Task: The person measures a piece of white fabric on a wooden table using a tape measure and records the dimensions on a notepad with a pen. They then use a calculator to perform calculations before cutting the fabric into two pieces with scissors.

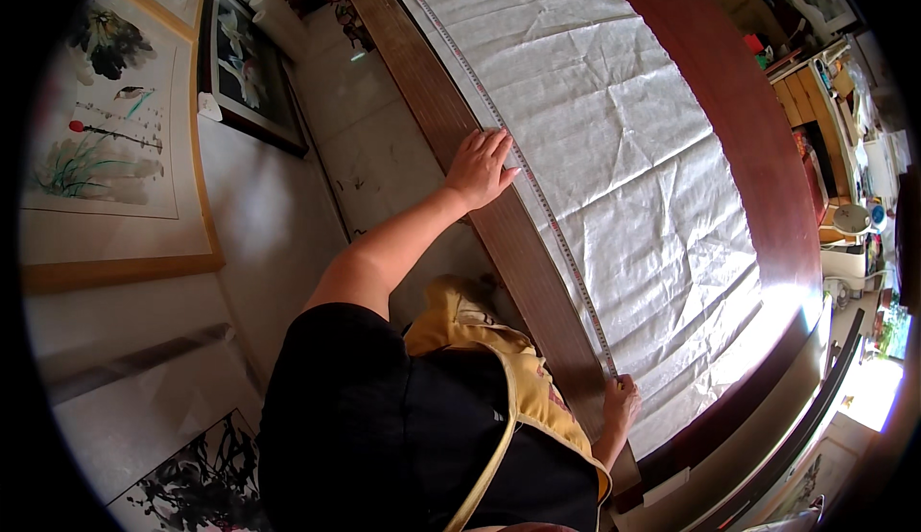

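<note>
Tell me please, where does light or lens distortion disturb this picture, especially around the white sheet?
Head view: strong glare washes out part of the table beside the white sheet, at its right edge; head view: the table's outer edge looks bowed, and black rims the picture; head view: the tape measure shows clearly, but its marks are too small to read.

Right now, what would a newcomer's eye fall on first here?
The big creased white sheet, spread across the reddish-brown table, stands out first. Next comes the tape measure along the sheet's left edge, the left hand partway along and the right hand lower down. A framed bird painting shows at upper left.
</note>
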`<state>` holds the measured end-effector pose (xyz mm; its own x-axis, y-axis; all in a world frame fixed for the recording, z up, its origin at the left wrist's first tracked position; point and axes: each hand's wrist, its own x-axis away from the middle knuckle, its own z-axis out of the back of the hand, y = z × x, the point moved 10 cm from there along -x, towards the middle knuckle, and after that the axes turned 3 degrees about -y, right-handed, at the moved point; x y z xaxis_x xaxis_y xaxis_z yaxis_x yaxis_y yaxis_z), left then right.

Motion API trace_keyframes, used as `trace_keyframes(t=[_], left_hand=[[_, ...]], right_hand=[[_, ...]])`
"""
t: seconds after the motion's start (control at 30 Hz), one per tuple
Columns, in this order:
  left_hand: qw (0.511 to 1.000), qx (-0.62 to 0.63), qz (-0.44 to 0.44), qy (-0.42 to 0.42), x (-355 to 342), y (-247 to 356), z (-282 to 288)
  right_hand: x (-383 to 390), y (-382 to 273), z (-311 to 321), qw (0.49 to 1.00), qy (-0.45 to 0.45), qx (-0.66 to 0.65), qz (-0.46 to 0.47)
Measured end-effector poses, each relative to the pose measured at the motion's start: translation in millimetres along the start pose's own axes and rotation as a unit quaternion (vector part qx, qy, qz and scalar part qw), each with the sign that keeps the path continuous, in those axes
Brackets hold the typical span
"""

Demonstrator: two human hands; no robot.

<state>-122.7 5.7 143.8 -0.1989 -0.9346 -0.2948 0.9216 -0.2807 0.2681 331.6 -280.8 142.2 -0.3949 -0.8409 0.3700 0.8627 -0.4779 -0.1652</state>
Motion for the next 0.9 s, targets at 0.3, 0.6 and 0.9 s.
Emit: trace_keyframes(t=[0.3, 0.6, 0.9], left_hand=[[1.000, -0.008, 0.000, -0.012, -1.2, -0.1, -2.3], [1.000, -0.005, 0.002, -0.006, -2.2, 0.7, -0.1], [1.000, -0.007, -0.006, 0.003, -2.5, 1.7, 1.7]], right_hand=[[-0.8, 1.3, -1.8, 1.000, 0.005, 0.016, -0.015], [-2.7, 5.7, -5.4, 0.999, -0.013, 0.023, -0.034], [-3.7, 5.6, -6.3, 0.999, -0.012, 0.018, -0.030]])
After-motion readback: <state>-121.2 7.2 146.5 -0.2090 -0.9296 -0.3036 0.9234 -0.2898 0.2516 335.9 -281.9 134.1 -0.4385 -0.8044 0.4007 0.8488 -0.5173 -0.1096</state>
